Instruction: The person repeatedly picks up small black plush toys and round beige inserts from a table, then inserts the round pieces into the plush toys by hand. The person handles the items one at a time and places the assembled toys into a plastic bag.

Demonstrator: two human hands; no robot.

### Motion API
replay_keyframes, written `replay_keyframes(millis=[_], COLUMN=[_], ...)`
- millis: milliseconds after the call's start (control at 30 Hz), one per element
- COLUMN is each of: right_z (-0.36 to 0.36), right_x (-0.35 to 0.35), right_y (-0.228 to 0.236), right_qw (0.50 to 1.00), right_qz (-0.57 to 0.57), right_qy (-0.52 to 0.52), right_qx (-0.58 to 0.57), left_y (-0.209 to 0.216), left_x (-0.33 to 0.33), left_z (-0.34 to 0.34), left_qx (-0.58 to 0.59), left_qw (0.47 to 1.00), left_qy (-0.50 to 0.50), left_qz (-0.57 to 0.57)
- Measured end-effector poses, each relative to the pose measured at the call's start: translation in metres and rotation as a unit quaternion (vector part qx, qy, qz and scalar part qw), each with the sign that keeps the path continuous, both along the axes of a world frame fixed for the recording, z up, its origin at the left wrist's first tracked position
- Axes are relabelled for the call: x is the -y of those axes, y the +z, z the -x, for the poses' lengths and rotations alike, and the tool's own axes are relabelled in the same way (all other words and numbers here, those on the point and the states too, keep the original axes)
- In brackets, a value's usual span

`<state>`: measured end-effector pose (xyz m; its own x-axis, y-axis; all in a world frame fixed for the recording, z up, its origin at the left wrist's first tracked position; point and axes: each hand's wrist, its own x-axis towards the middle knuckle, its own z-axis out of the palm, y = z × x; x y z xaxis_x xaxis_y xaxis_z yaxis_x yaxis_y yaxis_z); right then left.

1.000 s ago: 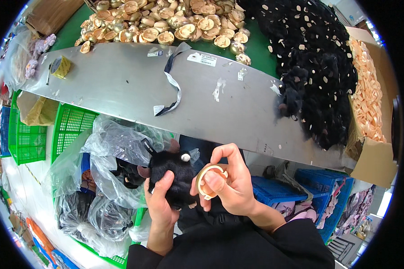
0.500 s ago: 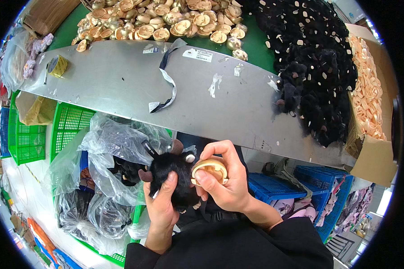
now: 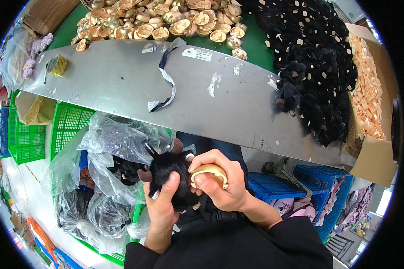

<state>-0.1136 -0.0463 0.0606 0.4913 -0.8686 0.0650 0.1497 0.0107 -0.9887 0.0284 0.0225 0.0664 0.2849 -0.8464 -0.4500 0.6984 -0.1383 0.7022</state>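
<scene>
My left hand is closed round a small black plush toy with brown ears and pale paws, its thumb pressed into the fur. In my right hand is a gold plastic half-shell, hollow and cream inside. My right thumb sits in the hollow and the fingers wrap over the outer side. The shell is held against or very near the toy's right side; whether they touch is hidden by my fingers. Both hands are in front of my body, below the metal table edge.
Beyond the metal table lies a heap of gold shells. Black plush pieces pile at the right, beside a carton of peach-coloured parts. A ribbon strip and tape roll lie on the table. Plastic bags and blue crates flank me.
My right hand has shifted slightly left and tilted the gold half-shell, bringing it closer to the plush toy. My left hand holds the toy in nearly the same place.
</scene>
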Motion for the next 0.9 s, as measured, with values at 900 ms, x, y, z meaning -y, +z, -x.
replay_keyframes(millis=[900], right_z=[0.051], right_x=[0.021], right_y=[0.059], right_qw=[0.942], right_qz=[0.317], right_qy=[-0.072], right_qx=[-0.082], left_y=[0.0], left_x=[-0.004], left_z=[-0.009], left_qx=[-0.07], left_qw=[0.997], left_qy=[0.025], left_qz=[0.009])
